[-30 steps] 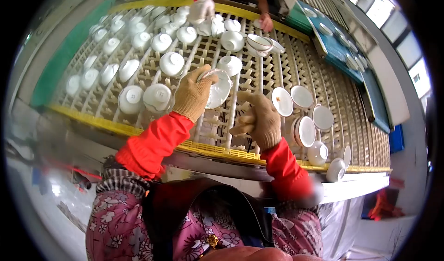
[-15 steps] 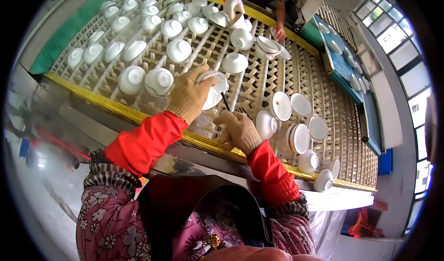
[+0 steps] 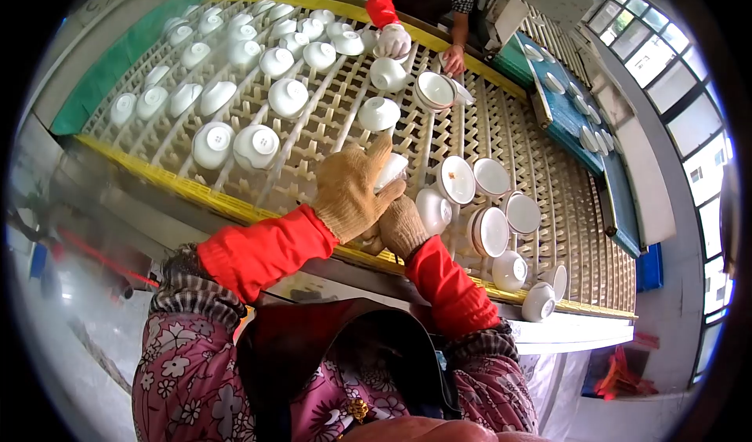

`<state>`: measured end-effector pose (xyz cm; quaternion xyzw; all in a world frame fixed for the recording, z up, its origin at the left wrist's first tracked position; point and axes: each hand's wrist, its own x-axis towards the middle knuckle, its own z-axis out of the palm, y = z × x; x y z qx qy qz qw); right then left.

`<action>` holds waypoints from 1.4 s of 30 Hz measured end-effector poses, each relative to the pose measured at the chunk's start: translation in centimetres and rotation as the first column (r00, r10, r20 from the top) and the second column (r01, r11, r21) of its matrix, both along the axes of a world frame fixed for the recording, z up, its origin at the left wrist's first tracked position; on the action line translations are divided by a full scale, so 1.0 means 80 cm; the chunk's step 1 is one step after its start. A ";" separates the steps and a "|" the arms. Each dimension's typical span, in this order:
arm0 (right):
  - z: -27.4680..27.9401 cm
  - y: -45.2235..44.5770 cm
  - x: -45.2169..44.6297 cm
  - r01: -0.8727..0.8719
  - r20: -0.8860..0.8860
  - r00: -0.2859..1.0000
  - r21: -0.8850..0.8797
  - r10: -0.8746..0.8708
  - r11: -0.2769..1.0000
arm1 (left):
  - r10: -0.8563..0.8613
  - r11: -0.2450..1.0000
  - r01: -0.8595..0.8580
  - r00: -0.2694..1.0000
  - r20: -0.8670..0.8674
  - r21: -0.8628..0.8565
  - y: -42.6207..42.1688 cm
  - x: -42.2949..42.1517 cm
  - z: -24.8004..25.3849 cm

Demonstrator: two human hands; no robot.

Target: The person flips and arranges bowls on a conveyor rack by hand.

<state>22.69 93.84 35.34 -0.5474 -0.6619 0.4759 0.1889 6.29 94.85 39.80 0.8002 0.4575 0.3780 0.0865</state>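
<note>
My left hand (image 3: 354, 189), in a tan knit glove, is wrapped round a small white bowl (image 3: 391, 172), only partly visible between the fingers. Just below and to the right, my right hand (image 3: 400, 227), gloved alike, touches the left fingertips; its own fingers are mostly hidden, and whether it holds anything cannot be made out. Close by on the right, a white bowl (image 3: 433, 210) lies on its side against a bowl with an orange mark inside (image 3: 457, 180). An upside-down bowl (image 3: 379, 114) sits just above my left hand.
The slatted conveyor (image 3: 313, 140) has yellow edges and carries many white bowls, with stacked ones (image 3: 489, 231) at right. Across it a co-worker's gloved hand (image 3: 394, 41) and bare hand (image 3: 453, 60) touch bowls. A blue-green belt (image 3: 560, 117) with dishes runs at upper right.
The bowl in my left hand has turned and is now mostly covered by fingers. My hands have come together. The dark thin tool seen at my right hand is now hidden. The co-worker's gloved hand has moved down.
</note>
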 end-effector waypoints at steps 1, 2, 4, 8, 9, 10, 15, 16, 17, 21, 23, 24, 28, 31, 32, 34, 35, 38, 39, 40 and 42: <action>-0.013 0.004 0.004 -0.081 0.081 0.994 0.145 0.070 0.986 | 0.009 1.000 -0.009 1.000 0.008 0.026 -0.001 0.002 -0.002; -0.024 0.005 0.011 -0.059 0.051 0.997 0.101 0.054 0.993 | 0.015 0.998 -0.016 1.000 0.017 0.054 -0.001 0.005 -0.004; 0.018 -0.003 0.008 0.071 -0.099 0.991 -0.191 -0.091 0.979 | 0.005 0.997 -0.008 0.999 0.049 0.072 0.002 0.010 -0.011; -0.007 0.009 0.033 -0.036 0.036 0.998 -0.191 0.044 0.981 | -0.049 0.986 0.049 0.999 0.006 -0.162 -0.006 0.017 0.010; -0.031 0.016 0.042 -0.142 0.161 0.975 -0.063 0.151 0.988 | -0.070 0.962 0.057 0.997 -0.038 -0.266 -0.012 0.018 0.021; -0.066 0.027 0.052 -0.333 0.356 0.892 0.102 0.278 0.937 | -0.052 0.985 0.044 0.998 -0.046 -0.166 -0.014 0.022 0.009; -0.024 0.002 0.047 -0.581 0.589 0.734 0.288 0.338 0.761 | -0.019 0.994 0.022 0.999 0.025 -0.103 -0.003 0.032 -0.021; -0.021 -0.009 0.042 -0.609 0.581 0.724 0.287 0.371 0.739 | -0.021 0.990 0.029 0.998 0.054 -0.137 0.000 0.033 -0.032; -0.022 -0.014 0.043 -0.615 0.561 0.742 0.353 0.367 0.705 | 0.039 0.970 -0.006 0.991 0.131 -0.243 0.006 0.037 -0.044; -0.033 -0.031 0.045 -0.483 0.397 0.873 0.622 0.283 0.616 | 0.004 0.843 0.143 0.962 0.273 -0.518 0.018 0.032 -0.050; -0.028 -0.036 0.046 -0.537 0.459 0.831 0.510 0.316 0.672 | -0.107 0.784 0.211 0.972 0.209 -0.583 0.034 0.029 -0.063; -0.023 -0.040 0.043 -0.561 0.487 0.806 0.449 0.336 0.695 | -0.162 0.750 0.241 0.970 0.181 -0.616 0.047 0.025 -0.077; 0.008 -0.050 0.044 -0.532 0.555 0.791 0.416 0.257 0.738 | -0.488 0.873 0.463 0.839 -0.241 -0.155 0.104 0.007 -0.136; 0.056 -0.045 0.059 -0.183 0.548 0.836 0.220 0.034 0.958 | -0.040 0.476 0.510 0.826 0.562 -0.716 0.082 0.020 -0.080; 0.083 -0.043 0.063 -0.021 0.529 0.847 0.150 -0.062 0.988 | 0.240 0.377 0.448 0.798 0.553 -0.811 0.054 0.018 -0.016; 0.028 -0.036 0.114 0.275 0.037 0.949 0.383 -0.312 0.882 | 0.244 0.370 0.553 0.718 0.652 -0.747 0.056 0.013 -0.021; 0.032 -0.032 0.124 0.224 0.139 0.930 0.521 -0.341 0.823 | 0.251 0.365 0.601 0.672 0.696 -0.711 0.058 0.011 -0.027; 0.073 -0.034 0.115 0.151 0.210 0.939 0.458 -0.272 0.876 | -0.072 0.443 0.517 0.835 0.546 -0.732 0.074 0.031 -0.072; 0.070 -0.039 0.107 0.094 0.216 0.951 0.486 -0.223 0.869 | -0.043 0.308 0.478 0.871 0.490 -0.823 0.047 0.041 -0.022; 0.069 -0.042 0.101 0.037 0.226 0.958 0.520 -0.179 0.854 | -0.398 0.557 0.461 0.878 0.266 -0.691 0.050 0.042 -0.036; 0.031 -0.026 0.098 -0.143 0.423 0.892 0.599 -0.160 0.788 | -0.607 0.774 0.611 0.638 -0.474 -0.167 0.082 0.038 -0.090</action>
